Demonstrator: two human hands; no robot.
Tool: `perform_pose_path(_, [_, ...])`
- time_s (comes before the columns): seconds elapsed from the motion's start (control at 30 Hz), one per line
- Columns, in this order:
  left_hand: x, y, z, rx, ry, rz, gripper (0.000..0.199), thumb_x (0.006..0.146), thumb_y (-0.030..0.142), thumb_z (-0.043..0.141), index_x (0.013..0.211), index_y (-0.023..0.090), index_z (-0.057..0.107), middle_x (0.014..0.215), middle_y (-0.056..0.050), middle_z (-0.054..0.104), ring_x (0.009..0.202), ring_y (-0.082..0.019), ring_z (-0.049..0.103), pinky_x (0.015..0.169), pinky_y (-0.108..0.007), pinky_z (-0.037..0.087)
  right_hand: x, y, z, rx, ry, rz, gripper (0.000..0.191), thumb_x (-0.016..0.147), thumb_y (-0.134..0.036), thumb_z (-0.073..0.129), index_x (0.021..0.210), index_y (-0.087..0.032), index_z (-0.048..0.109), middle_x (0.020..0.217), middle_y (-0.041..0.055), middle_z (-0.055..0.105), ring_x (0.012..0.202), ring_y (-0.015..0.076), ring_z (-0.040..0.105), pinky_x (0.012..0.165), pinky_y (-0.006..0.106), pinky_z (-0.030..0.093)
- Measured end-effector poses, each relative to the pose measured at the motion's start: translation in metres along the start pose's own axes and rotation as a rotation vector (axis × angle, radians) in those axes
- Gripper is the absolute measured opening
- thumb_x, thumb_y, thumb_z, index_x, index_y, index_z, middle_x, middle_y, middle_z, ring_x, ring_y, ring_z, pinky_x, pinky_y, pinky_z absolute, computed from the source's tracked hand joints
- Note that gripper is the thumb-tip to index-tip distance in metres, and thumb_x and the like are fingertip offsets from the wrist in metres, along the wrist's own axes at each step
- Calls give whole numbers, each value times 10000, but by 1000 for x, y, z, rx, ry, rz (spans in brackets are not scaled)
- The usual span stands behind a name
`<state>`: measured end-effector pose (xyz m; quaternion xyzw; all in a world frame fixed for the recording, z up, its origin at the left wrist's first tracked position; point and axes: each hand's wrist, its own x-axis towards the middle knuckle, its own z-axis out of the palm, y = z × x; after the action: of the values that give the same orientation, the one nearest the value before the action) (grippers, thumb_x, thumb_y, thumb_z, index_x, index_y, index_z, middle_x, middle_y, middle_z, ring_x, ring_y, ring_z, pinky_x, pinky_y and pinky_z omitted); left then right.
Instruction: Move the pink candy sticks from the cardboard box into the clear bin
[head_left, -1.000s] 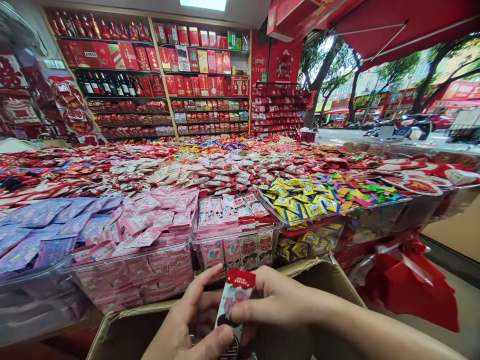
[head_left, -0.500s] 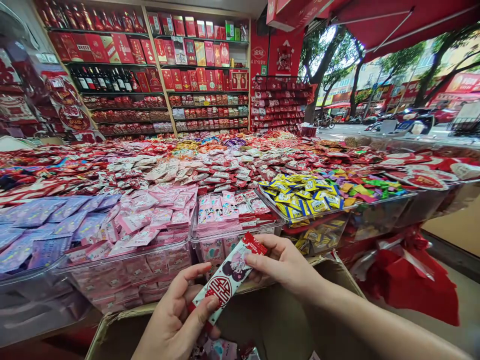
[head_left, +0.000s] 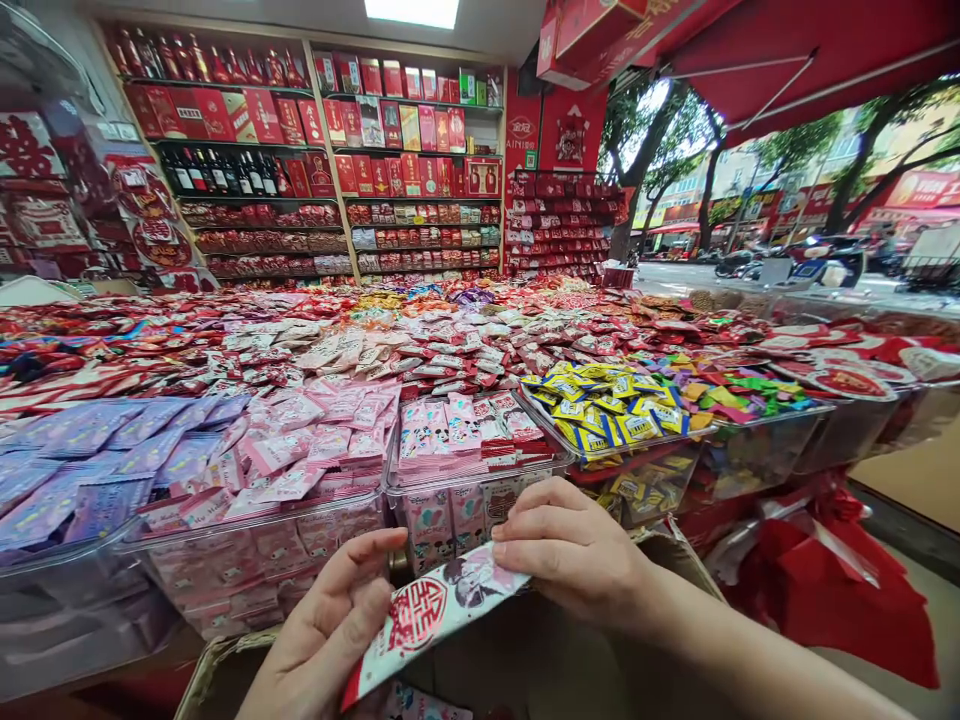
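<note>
A long white-and-red sweet packet [head_left: 442,608] with a round red emblem and a cartoon figure slants above an open cardboard box. Fingers of my right hand [head_left: 574,555] are closed over its upper right end and cover that end. At the lower left end, my left hand [head_left: 337,625] holds the packet along its edge, the thumb against it and the forefinger raised. Just behind the hands stands a clear bin [head_left: 480,470] of pink and red cartoon packets. Inside the cardboard box [head_left: 214,672], several small packets [head_left: 427,703] show below the held one.
Bins of purple sachets [head_left: 97,450], pink sachets [head_left: 300,440] and yellow-and-blue sweets [head_left: 615,405] line the counter front. Red-wrapped sweets spread behind them. Shelves [head_left: 345,200] of bottles and boxes stand at the back. A red bag [head_left: 840,590] hangs at right.
The packet has tipped to a flatter slant and its lower end has swung left and down. My right hand now covers its red top end. The view has tilted slightly up.
</note>
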<state>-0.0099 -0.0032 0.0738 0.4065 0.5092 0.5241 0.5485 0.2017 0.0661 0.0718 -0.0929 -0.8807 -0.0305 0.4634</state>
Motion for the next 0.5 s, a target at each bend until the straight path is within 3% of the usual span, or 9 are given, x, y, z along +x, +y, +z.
perform_pose_path(0.17, [10, -4, -2, -118, 63, 71, 453, 720, 432, 597, 1088, 199, 470, 407, 72, 487, 310, -51, 379, 313, -114, 262, 17, 2, -23, -142, 84, 60, 300, 726, -51, 555, 1002, -167, 532, 796, 54, 633, 738, 142, 539, 672, 301, 453])
perform_pose_path(0.27, [13, -11, -4, -11, 34, 72, 442, 694, 430, 626, 1035, 185, 489, 425, 68, 512, 312, -58, 422, 312, -116, 265, 35, 22, -36, -357, 77, 87, 175, 770, -108, 530, 931, -166, 564, 767, 55, 617, 712, 143, 523, 655, 294, 425])
perform_pose_path(0.33, [13, -15, -3, 50, 22, 55, 435, 671, 455, 639, 984, 176, 521, 427, 64, 516, 329, -57, 435, 323, -117, 269, 47, 41, -39, -521, -34, 105, 117, 812, -163, 484, 860, -146, 589, 752, 69, 608, 718, 151, 511, 668, 291, 406])
perform_pose_path(0.5, [8, -18, -3, 89, -21, 54, 402, 657, 489, 636, 898, 177, 559, 457, 64, 508, 389, -68, 448, 381, -154, 345, 66, 83, -26, -809, -432, 197, 258, 852, -175, 391, 704, -129, 598, 696, 77, 579, 692, 156, 483, 614, 274, 334])
